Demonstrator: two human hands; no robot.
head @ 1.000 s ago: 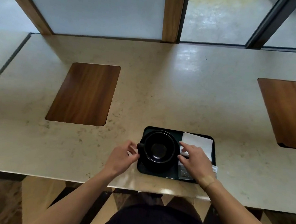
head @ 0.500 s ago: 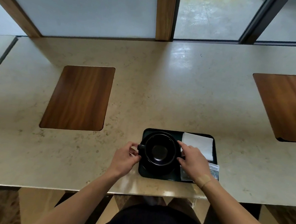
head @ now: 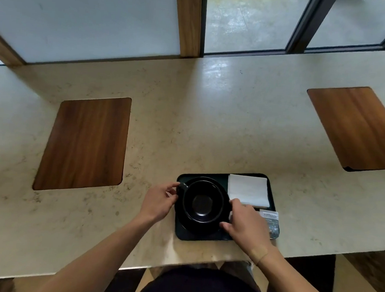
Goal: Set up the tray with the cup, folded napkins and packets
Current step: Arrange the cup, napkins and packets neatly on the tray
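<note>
Left hand (head: 159, 201) at the cup's handle (head: 183, 186) on the left rim of the tray, fingers curled and seemingly pinching it, wrist low over the tabletop (head: 188, 123), forearm angled in from near left. Black cup (head: 202, 201) upright on a dark saucer (head: 193, 228), filling the left half of the dark tray (head: 200, 236) near the tabletop's near edge; likely ceramic, so stiff, fairly heavy, glossy and breakable, best turned by handle and rim together. Right hand (head: 245, 223) at the cup's right side, fingers bent against the rim, thumb low by the saucer; firmness of grip hard to judge. Folded white napkins (head: 248, 190) far right on the tray, soft and light. Packets (head: 271, 223) at near right, partly under the wrist, thin and slippery, overhanging the tray's edge.
</note>
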